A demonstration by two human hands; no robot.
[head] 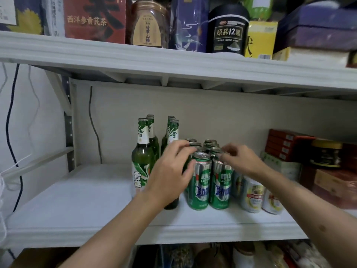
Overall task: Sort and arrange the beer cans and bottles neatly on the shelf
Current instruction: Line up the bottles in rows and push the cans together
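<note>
Both bare forearms reach forward and upward, converging. The left hand has its back toward the camera, fingers curled forward. The right hand is angled leftward, fingers bent and loosely bunched.

Two bare forearms come into view from the bottom edge, with no sleeves, watch, bracelet or gloves on either. The left hand wears no ring that can be seen, and neither does the right hand. A small dark spot sits on the right forearm. Fingernails are short, with no polish visible.
</note>
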